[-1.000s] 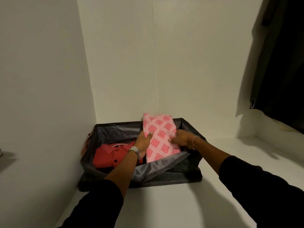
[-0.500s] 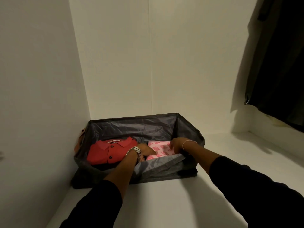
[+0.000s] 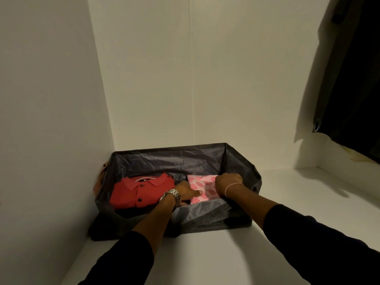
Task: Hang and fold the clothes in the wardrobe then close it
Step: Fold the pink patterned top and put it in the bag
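**Two folded garments side by side in a grey bin**

From my remote feed, a pink cloth (image 3: pixel 202 187), folded flat and printed with darker pink squares, lies in the right half of a soft grey bin (image 3: pixel 170 159) on the white wardrobe shelf (image 3: pixel 205 254). Both of the person's hands are down inside the bin on it. The left hand (image 3: pixel 186 192), a metal watch (image 3: pixel 171 195) at its wrist, rests on the cloth's left edge with its fingers stretched along the fabric, one pointing across the pattern; the fingertips at the near edge are hidden by the bin's front wall. The right hand (image 3: pixel 228 182), with a thin bracelet (image 3: pixel 233 187) at the wrist, sits on the cloth's right side with its fingers bent downward over the fabric; I cannot tell whether they pinch it or only press.

Just left of the pink cloth, in the same bin, lies a folded red polo (image 3: pixel 141 192), collar toward the back wall and two dark buttons showing on the placket. The two garments lie close, with the left hand between them. The bin's near wall sags inward below the wrists, its lining creased.

The bin stands pushed into the back left corner of the wardrobe, close against the left panel, where a brownish strap (image 3: pixel 101 177) shows outside its left wall. At the upper right a dark garment (image 3: pixel 353 79) hangs above the shelf, well apart from the bin. Black sleeves (image 3: pixel 127 260) cover both forearms.
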